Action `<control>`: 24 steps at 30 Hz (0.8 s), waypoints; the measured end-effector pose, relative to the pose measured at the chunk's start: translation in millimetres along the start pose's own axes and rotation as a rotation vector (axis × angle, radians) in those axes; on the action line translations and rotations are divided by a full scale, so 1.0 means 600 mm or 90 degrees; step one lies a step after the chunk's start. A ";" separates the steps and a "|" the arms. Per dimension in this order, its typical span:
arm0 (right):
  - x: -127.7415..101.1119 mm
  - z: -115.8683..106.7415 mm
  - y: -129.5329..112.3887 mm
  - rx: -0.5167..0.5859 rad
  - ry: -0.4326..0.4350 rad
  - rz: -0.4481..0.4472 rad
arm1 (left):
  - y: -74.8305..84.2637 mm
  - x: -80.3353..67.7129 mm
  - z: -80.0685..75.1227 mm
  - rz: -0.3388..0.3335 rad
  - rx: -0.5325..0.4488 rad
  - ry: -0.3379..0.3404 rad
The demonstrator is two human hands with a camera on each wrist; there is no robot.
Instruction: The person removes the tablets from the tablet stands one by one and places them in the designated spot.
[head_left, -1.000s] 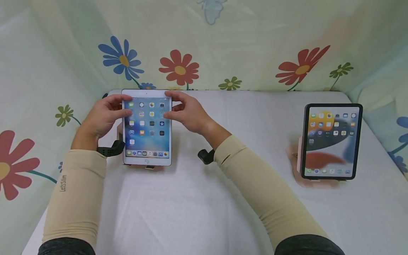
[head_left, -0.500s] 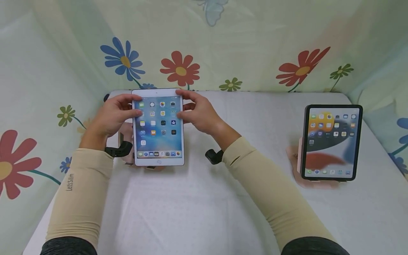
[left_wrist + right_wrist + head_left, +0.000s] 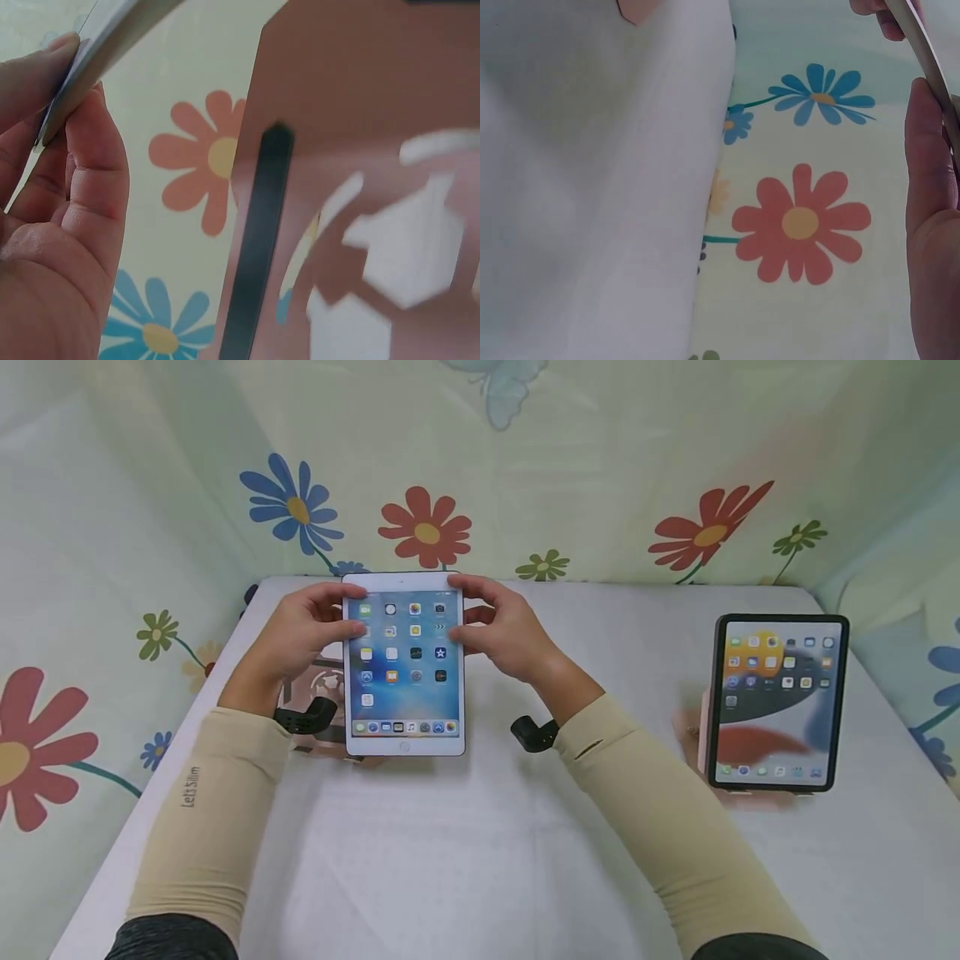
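White tablet (image 3: 404,664) is sitting upright in portrait at the back-left of the tabletop (image 3: 465,852), screen lit and facing the person, home icons showing. Both hands are gripping it by the upper side edges, which is leaving most of the screen unobstructed.

Left hand (image 3: 300,639) is pinching the left edge: thumb on the front bezel, fingers (image 3: 86,180) curled behind, edge of the slab (image 3: 97,56) visible between them in the left wrist view. Right hand (image 3: 506,631) is mirroring that on the right edge; the right wrist view is showing the thin edge (image 3: 930,56) clamped between a fingertip above and the thumb below. A two-sided grip like this is probably keeping the slab from twisting.

Pink stand (image 3: 318,693) is sitting just behind and left of the tablet, partly hidden by it; cut-out back plate and dark strip (image 3: 259,247) are filling the left wrist view. Can't tell whether the tablet's bottom edge is resting on the stand lip or hanging just clear.

Black-framed tablet (image 3: 776,702) is leaning on its own pink stand (image 3: 693,731) well apart at the right, also lit. Flowered cloth (image 3: 427,531) is walling in the back and sides. Beige sleeves are covering both forearms, black wrist mounts (image 3: 534,733) underneath.
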State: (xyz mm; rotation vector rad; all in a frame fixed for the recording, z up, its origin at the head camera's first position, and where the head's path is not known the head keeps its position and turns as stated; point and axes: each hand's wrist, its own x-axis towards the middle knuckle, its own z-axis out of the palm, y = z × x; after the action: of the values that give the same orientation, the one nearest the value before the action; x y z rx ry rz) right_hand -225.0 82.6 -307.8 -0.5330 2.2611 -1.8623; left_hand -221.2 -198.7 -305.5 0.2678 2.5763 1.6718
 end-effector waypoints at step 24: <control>-0.055 -0.063 0.026 -0.013 0.048 0.030 | 0.014 0.022 0.081 0.001 -0.020 -0.065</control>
State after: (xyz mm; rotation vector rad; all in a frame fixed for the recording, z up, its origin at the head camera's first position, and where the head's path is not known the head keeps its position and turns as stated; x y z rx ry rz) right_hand -210.2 132.1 -318.4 -0.4149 2.3208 -1.8695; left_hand -226.2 -149.3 -317.1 0.3448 2.4751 1.6525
